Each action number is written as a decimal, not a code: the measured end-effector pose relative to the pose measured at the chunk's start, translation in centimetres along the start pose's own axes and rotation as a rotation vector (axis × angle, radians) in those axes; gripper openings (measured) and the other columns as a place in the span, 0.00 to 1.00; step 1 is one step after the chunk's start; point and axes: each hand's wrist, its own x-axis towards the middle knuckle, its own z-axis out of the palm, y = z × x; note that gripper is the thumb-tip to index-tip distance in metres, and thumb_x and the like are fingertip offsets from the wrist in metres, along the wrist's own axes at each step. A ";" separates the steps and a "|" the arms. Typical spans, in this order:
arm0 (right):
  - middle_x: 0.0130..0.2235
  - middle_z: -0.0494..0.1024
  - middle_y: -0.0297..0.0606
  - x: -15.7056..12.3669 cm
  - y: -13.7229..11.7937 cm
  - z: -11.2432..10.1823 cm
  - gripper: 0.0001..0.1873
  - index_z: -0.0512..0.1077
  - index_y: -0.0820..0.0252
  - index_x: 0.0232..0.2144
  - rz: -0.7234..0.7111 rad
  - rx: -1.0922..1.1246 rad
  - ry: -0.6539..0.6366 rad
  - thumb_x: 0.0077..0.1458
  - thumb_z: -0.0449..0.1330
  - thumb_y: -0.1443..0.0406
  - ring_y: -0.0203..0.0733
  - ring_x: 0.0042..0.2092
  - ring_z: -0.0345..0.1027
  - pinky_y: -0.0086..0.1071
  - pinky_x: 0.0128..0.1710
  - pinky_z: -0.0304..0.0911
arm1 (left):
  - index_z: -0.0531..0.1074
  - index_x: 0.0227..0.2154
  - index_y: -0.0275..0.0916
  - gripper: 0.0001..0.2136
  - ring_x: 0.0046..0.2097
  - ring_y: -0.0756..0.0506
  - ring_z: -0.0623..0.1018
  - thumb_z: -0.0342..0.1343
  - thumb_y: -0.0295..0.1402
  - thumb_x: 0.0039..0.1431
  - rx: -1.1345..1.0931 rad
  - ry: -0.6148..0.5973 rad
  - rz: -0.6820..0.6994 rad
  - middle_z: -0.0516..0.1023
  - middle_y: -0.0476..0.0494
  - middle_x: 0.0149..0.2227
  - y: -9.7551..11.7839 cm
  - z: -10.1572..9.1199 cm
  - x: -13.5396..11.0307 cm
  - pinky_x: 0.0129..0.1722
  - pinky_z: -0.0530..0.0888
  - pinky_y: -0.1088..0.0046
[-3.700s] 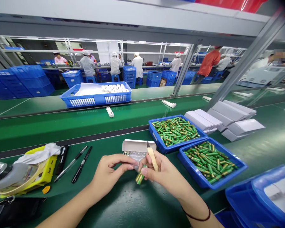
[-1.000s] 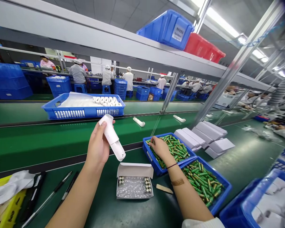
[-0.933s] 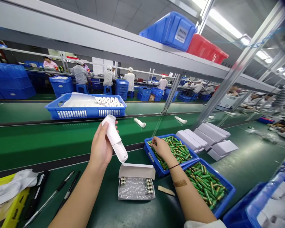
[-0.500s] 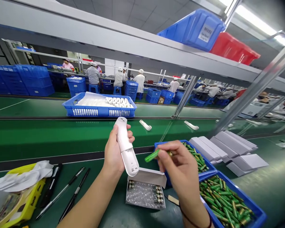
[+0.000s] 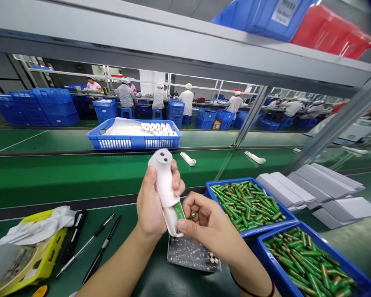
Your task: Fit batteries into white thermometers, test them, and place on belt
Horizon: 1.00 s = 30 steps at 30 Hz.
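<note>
My left hand [image 5: 151, 204] is wrapped round a white handheld device [image 5: 165, 181], held upright with its sensor end up and its battery slot open at the bottom. A green battery [image 5: 179, 210] lies in that slot. My right hand [image 5: 207, 225] pinches at the slot's lower end, with a second battery's gold tip [image 5: 193, 215] showing between its fingers. Just below both hands sits a small open box [image 5: 193, 258] with a clear plastic insert.
Two blue trays of green batteries [image 5: 247, 204] [image 5: 309, 264] stand at the right, white boxes [image 5: 315, 189] behind them. Pens [image 5: 89, 245] and a yellow tray [image 5: 40, 255] lie at left. More white devices [image 5: 188, 159] ride the conveyor; other workers sit far back.
My right hand has left the battery tray and come to the device with batteries; one now lies in the slot. The device has turned so its open slot faces me.
</note>
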 end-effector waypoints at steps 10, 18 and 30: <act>0.25 0.70 0.27 -1.3 -0.4 -1.1 0.07 0.58 0.54 0.35 -0.239 -0.140 0.280 0.61 0.54 0.60 0.28 0.18 0.57 0.23 0.18 0.53 | 0.71 0.31 0.37 0.09 0.26 0.54 0.66 0.52 0.37 0.60 0.034 0.178 0.008 0.68 0.46 0.31 -1.1 -0.1 0.6 0.24 0.67 0.80; 0.43 0.73 0.42 -1.0 0.3 0.1 0.23 0.62 0.56 0.52 -0.495 -0.826 0.243 0.56 0.61 0.59 0.43 0.39 0.68 0.31 0.30 0.65 | 0.71 0.38 0.38 0.14 0.30 0.52 0.71 0.59 0.42 0.55 0.035 0.265 -0.088 0.69 0.47 0.29 -1.3 0.1 -0.5 0.31 0.72 0.79; 0.46 0.77 0.48 -0.9 0.4 -0.2 0.20 0.64 0.66 0.53 -0.695 -0.977 0.263 0.63 0.52 0.60 0.46 0.45 0.72 0.36 0.43 0.71 | 0.72 0.37 0.36 0.13 0.31 0.51 0.73 0.57 0.42 0.58 0.036 0.281 -0.020 0.71 0.47 0.29 -1.2 -0.2 -0.1 0.31 0.74 0.78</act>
